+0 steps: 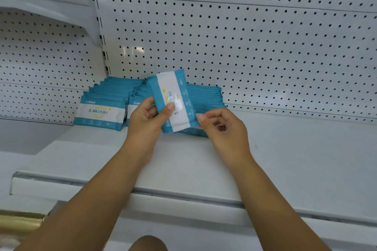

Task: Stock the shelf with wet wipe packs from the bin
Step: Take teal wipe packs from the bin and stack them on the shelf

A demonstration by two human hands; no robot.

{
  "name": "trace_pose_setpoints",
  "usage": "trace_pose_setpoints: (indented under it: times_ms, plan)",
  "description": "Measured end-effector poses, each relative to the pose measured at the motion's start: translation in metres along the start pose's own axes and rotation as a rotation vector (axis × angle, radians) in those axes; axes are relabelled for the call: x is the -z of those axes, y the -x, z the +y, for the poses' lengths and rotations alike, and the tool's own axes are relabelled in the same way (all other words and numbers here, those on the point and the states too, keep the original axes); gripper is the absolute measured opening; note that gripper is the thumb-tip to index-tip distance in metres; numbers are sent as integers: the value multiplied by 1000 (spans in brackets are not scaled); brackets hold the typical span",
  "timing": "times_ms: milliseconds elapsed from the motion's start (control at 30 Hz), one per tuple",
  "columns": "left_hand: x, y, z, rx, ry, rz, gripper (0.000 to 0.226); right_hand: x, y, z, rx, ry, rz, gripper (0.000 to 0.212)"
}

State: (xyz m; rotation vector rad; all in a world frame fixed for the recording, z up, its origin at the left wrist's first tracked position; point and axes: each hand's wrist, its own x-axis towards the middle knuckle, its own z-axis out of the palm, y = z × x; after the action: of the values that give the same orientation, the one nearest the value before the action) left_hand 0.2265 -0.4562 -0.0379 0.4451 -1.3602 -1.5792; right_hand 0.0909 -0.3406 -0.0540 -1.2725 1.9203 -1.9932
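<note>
Wet wipe pack (173, 101) held over the shelf (285, 149), in front of the stocked rows.

Left hand (149, 118) pinches the pack's lower left edge; right hand (222, 126), at the pack's 4 o'clock, has fingertips closed beside its corner, contact unclear. Turned on end, the pack could topple the leaning row (100, 112) at 9 o'clock if pushed in crooked.

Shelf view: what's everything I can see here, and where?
Held pack: one, teal and white, turned on end, in front of the rows.
Pack rows: about three, teal and white, leaning back at the shelf's rear; left row, others partly hidden, count unclear.
Shelf: one, white, mostly bare to the right.
Pegboard: white, black holes, behind the shelf.
Left hand: grips the held pack's left edge.
Right hand: fingertips at the pack's lower right corner.
</note>
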Motion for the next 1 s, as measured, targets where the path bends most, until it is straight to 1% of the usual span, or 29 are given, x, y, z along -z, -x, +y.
trace_pose_setpoints:
  times_ms: [67,133,200,300,367,433,500,600,667,767,900,1000]
  plan:
    - [1,2,1,-51,-34,26,22,2,-1,1,-2,14,27,19]
    - [2,4,2,-112,-108,100,19,2,-2,4,22,80,79,19]
    - [4,8,4,-162,-152,188,18,0,-4,7,105,234,140,21]
    - [11,9,7,-185,-250,215,17,-1,-8,13,233,455,196,29]
    - [22,4,14,-189,-362,188,19,1,-10,16,240,536,213,42]
    - [38,-5,24,-206,-557,144,19,0,-10,16,222,591,195,55]
    - [54,-15,37,-186,-812,52,20,-2,-10,18,207,659,154,68]
    - [77,-31,47,-124,-1001,-122,28,-2,-11,21,163,722,101,81]
    - [88,-40,47,-131,-1126,-213,33,-2,-12,22,153,765,74,83]
    - [93,-50,43,-189,-1299,-279,45,-1,-11,24,160,829,39,82]
    - [88,-64,43,-365,-1464,-313,48,-1,-12,25,166,854,28,80]
    - [87,-71,38,-512,-1499,-324,46,-1,-12,26,178,862,28,79]
